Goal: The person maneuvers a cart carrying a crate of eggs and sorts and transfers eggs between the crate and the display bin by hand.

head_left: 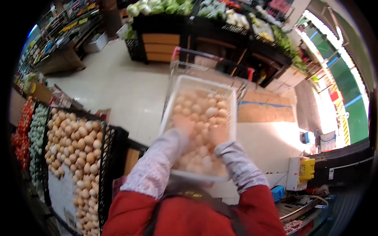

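Observation:
In front of my body is a white plastic basket (235, 129) heaped with brown and pale eggs (195, 108). It rests on a shopping cart (185, 63) with pinkish-red handle parts. My left hand (184, 124) reaches into the basket from the left and touches the eggs; its fingers are smeared by motion. On the right side of the same heap, my right hand (216, 134) is down among the eggs, its fingertips blurred and partly hidden. Whether either hand grips an egg does not show. Patterned sleeve covers reach both wrists.
To the left, a black crate (112, 157) holds many more eggs beside greenish eggs (38, 122) and red packs (22, 135). Vegetable stands (161, 29) line the back. Flattened cardboard (265, 108) lies on the floor at right, near a counter with a yellow item (307, 169).

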Motion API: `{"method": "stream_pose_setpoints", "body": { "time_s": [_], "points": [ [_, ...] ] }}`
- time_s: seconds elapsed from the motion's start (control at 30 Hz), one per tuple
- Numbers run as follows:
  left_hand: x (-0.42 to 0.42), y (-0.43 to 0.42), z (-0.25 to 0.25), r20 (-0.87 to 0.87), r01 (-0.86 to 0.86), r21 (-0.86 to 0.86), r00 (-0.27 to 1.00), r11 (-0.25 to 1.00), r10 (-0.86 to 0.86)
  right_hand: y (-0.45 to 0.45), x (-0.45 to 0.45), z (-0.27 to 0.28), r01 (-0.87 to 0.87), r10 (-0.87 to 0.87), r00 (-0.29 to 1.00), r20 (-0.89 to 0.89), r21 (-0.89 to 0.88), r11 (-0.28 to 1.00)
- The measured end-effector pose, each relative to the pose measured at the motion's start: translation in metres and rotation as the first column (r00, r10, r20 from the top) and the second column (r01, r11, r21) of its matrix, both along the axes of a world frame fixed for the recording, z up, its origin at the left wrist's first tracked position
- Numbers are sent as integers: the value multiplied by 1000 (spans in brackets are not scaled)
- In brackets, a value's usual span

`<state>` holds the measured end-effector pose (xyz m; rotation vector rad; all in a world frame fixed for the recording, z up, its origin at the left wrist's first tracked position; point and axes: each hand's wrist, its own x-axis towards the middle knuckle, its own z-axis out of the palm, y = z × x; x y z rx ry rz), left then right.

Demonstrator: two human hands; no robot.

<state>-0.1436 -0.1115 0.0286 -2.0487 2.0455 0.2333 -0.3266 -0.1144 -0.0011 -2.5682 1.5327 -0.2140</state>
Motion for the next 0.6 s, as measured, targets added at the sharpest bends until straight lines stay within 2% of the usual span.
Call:
{"method": "stream_pose_setpoints", "body": {
  "time_s": [0.07,0.17,0.2,0.23,0.3,0.37,0.4,0.47,0.57,0.6],
  "points": [
    [2,-7,-25,-81,-84,-65,994,994,79,7,4,14,-15,14,996,-86,-10,1000],
    [2,-6,2,-163,-107,78,979,991,119,13,7,38,23,-18,991,-133,38,999],
    [4,-6,4,-208,-135,118,966,984,157,17,4,39,67,-68,998,5,75,995],
    [7,-7,-2,-207,-113,106,969,988,133,18,5,40,85,-84,996,-12,95,992],
    [10,-13,-13,-230,-147,185,955,972,188,18,8,43,117,-115,993,-26,109,987],
    [11,-12,-6,-240,-99,185,960,978,143,20,8,44,157,-175,983,62,225,962],
    [12,-10,-2,-253,-69,193,960,979,118,21,8,40,169,-188,980,65,224,960],
    [12,-8,-6,-270,-68,171,956,983,113,18,10,26,179,-226,960,165,260,949],
    [14,-2,-5,-333,-66,88,939,994,92,14,9,17,208,-260,954,152,292,933],
    [16,-2,-6,-419,-75,59,903,995,93,15,10,20,230,-274,953,130,279,932]
  ]
}}
